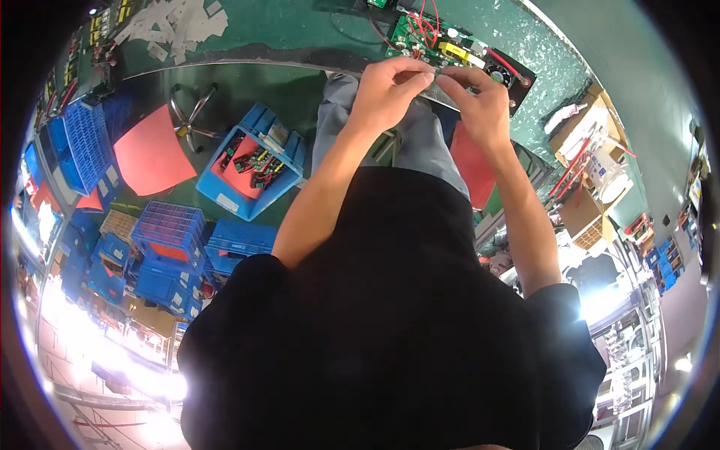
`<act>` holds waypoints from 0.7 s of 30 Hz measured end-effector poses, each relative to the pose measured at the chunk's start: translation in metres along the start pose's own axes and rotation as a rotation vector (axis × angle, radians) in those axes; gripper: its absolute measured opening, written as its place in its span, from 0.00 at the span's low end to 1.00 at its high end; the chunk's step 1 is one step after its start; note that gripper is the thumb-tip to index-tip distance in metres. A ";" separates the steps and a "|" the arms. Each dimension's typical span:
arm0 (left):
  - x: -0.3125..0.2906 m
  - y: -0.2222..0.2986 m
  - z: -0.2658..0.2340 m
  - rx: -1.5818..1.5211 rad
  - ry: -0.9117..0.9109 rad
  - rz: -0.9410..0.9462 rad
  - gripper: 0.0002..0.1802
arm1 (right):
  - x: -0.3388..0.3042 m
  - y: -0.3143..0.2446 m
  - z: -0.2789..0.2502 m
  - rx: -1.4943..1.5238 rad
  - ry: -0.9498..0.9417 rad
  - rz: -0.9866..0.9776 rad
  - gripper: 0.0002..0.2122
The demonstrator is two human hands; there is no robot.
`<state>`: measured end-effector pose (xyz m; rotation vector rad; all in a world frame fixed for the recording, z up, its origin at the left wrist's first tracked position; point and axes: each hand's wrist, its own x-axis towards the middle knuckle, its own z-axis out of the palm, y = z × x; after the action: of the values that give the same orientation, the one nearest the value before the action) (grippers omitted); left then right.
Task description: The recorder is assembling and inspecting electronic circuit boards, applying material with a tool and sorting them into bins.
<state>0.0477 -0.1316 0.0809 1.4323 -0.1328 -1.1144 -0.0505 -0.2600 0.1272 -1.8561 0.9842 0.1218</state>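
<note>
Close together at the front edge of the green bench are my left hand [388,91] and my right hand [481,103]. The thumb and forefinger of each are pinched, and the fingertips nearly meet. Whatever lies between them is too small to make out. Just beyond the hands lies a green circuit board [409,36] with looped red wires [427,28] and a yellow component [455,52]. A small black fan [498,73] sits on a dark panel at the board's right, near my right hand. A thick red cable [504,60] passes above the fan.
Pale flat pieces [174,26] are heaped at the bench's far left, near more boards [96,37]. On the floor to my left stand a blue bin [217,196] holding circuit boards and several blue crates [166,225]. To the right is an open cardboard box [589,214].
</note>
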 end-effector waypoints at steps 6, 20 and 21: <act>0.001 -0.005 -0.001 -0.209 -0.028 -0.067 0.11 | 0.009 0.001 0.001 0.032 -0.065 0.058 0.11; 0.010 -0.040 -0.028 0.480 0.484 0.374 0.06 | 0.039 0.019 0.023 -0.698 0.209 -0.686 0.04; 0.011 -0.040 -0.030 0.477 0.487 0.372 0.06 | 0.040 0.019 0.025 -0.741 0.196 -0.702 0.04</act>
<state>0.0527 -0.1082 0.0352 1.9670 -0.3167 -0.4192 -0.0285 -0.2661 0.0819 -2.8389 0.3599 -0.1463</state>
